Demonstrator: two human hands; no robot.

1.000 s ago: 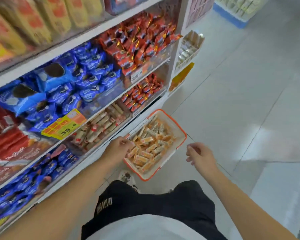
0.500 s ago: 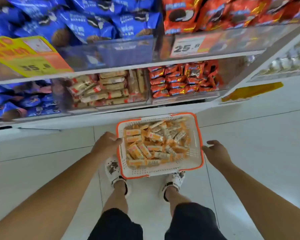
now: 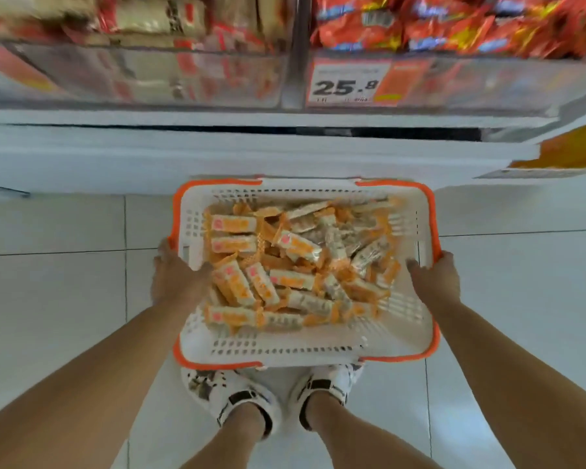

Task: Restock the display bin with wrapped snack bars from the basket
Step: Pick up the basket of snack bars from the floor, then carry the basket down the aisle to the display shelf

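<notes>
- Head view: glossy pale floor tiles [image 3: 55,299] with thin dark grout lines; a white shelf base [image 3: 217,154] runs across the top, a dark slot along it.
- Above the base, the display bin [image 3: 142,74] has a clear, shiny plastic front; the cream and red wrapped packs behind it are blurred. Just right, red crinkly foil packs [image 3: 454,25] fill the neighbouring bin, with a price tag [image 3: 347,84] reading 25.8 on its front.
- Basket [image 3: 301,346]: rectangular, white slotted plastic, rounded corners trimmed in orange. It sits low in front of the shelf, above two white shoes [image 3: 241,390].
- Snack bars [image 3: 285,265]: short oblong bars in glossy orange and white wrappers with crimped ends, heaped loosely inside the basket.
- Left hand [image 3: 178,280] grips the basket's left rim, thumb hooked inside the wall.
- Right hand [image 3: 435,279] grips the right rim, fingers wrapped over the edge.
</notes>
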